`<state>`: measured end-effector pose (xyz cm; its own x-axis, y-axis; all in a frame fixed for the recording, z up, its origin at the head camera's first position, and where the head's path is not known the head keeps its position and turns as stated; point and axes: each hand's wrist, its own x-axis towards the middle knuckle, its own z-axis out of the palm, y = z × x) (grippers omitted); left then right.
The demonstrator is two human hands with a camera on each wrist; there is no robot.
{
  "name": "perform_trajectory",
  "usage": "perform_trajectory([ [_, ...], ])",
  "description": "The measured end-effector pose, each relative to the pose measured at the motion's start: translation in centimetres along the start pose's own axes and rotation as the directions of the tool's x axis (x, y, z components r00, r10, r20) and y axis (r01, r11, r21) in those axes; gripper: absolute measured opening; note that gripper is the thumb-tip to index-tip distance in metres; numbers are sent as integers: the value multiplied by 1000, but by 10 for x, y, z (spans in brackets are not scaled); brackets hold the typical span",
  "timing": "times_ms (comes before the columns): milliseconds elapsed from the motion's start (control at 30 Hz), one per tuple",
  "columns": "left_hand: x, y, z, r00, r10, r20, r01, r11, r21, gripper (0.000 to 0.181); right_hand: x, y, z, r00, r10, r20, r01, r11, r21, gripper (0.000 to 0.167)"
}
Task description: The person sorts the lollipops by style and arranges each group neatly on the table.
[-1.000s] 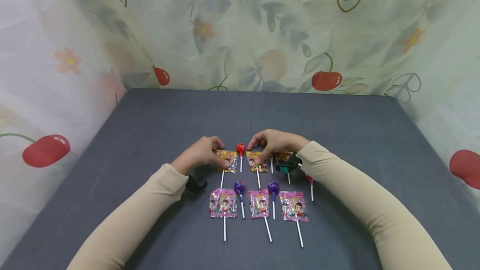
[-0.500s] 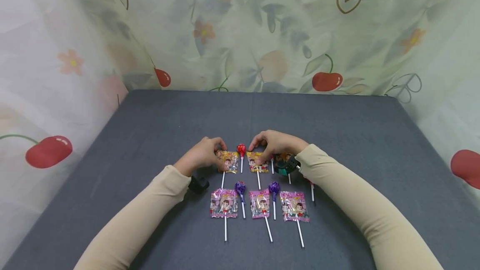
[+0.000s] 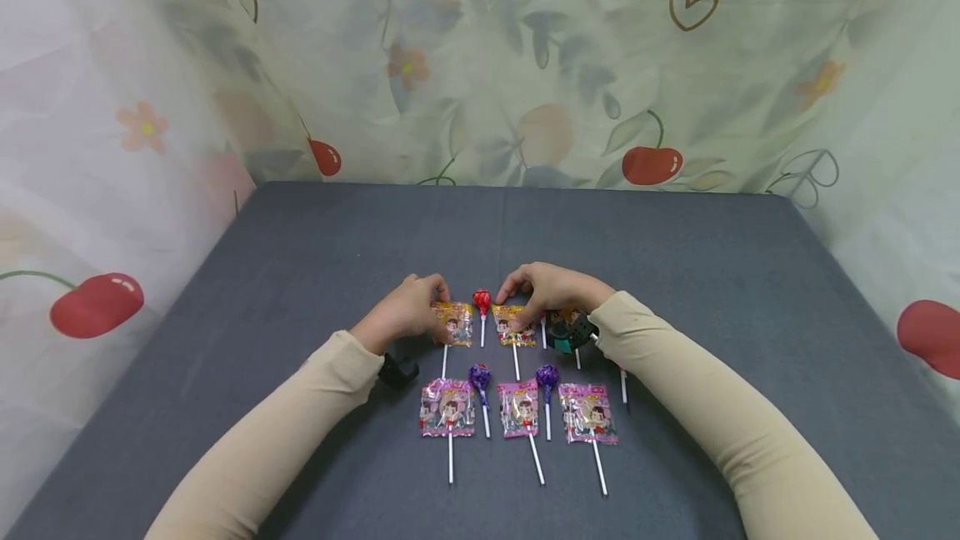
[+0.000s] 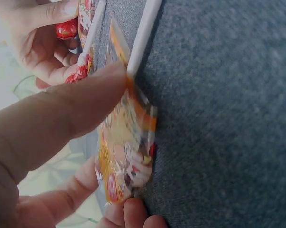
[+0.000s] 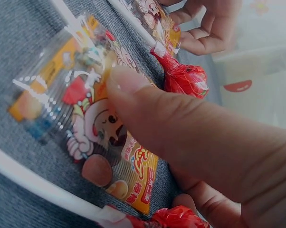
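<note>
My left hand (image 3: 401,307) holds a flat lollipop in an orange-edged wrapper (image 3: 461,323) at the left end of the back row. In the left wrist view its thumb (image 4: 81,102) lies at the wrapper's stick end, with fingertips at the opposite edge. A second orange-wrapped lollipop (image 3: 517,332) is held by my right hand (image 3: 562,286). The right wrist view has that thumb (image 5: 181,118) pressing on the printed wrapper (image 5: 105,118), the fingers reaching past its far edge. Between the two packets lies a red ball lollipop (image 3: 482,300). My right wrist partly hides a third orange packet (image 3: 558,322).
A front row holds pink-wrapped flat lollipops (image 3: 447,407) alternating with purple ball lollipops (image 3: 479,375), sticks toward me. One white stick (image 3: 624,386) shows beside my right sleeve. The dark grey table (image 3: 375,232) ends at a patterned curtain (image 3: 480,90) behind.
</note>
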<state>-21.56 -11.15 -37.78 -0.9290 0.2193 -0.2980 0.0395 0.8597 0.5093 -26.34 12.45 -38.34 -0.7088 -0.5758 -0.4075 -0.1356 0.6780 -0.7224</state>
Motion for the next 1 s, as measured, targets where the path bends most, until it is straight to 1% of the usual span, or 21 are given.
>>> perform_trajectory([
  [133, 0, 1, -2, 1000, 8, 9, -7, 999, -33, 47, 0, 0, 0, 1000, 1, -3, -1, 1000, -5, 38],
  [200, 0, 2, -2, 1000, 12, 7, -11, 999, -35, 47, -1, 0, 0, 1000, 0, -4, 0, 1000, -3, 38],
  [300, 0, 5, -4, 1000, -8, -4, 8, 999, -45, 47, -2, -1, 0, 1000, 2, -3, -2, 1000, 2, 39],
  [400, 1, 7, -6, 1000, -16, 1, 17, 995, -96, 48, -3, -2, 0, 1000, 7, -2, -7, 1000, 10, 39],
  [467, 2, 7, -9, 1000, -21, 16, 23, 988, -155, 49, -3, -3, 0, 1000, 11, -2, -11, 1000, 9, 39],
  [567, 6, 6, -17, 1000, -14, 22, 19, 972, -233, 49, -4, -5, 0, 1000, 16, -3, -16, 1000, 9, 39],
  [633, 11, 7, -26, 1000, -4, -5, 3, 962, -272, 49, -4, -5, -1, 1000, 12, -3, -12, 1000, 6, 39],
  [700, 16, 7, -36, 999, 7, -49, -21, 954, -299, 48, -4, -4, -1, 1000, 9, -1, -9, 1000, 12, 39],
  [800, 27, 8, -47, 994, 7, -109, -47, 928, -369, 49, -3, -3, -1, 1000, 2, 2, -2, 1000, 16, 39],
  [867, 35, 9, -51, 990, -7, -140, -54, 902, -428, 50, -3, -2, -1, 1000, 5, -1, -5, 1000, 20, 39],
  [933, 43, 8, -51, 986, -34, -166, -52, 871, -488, 52, -2, -1, -1, 1000, -1, -3, 1, 1000, 13, 39],
  [1000, 50, 6, -49, 978, -62, -197, -50, 854, -519, 54, -2, 0, -1, 1000, 0, -6, 0, 1000, 12, 39],
])
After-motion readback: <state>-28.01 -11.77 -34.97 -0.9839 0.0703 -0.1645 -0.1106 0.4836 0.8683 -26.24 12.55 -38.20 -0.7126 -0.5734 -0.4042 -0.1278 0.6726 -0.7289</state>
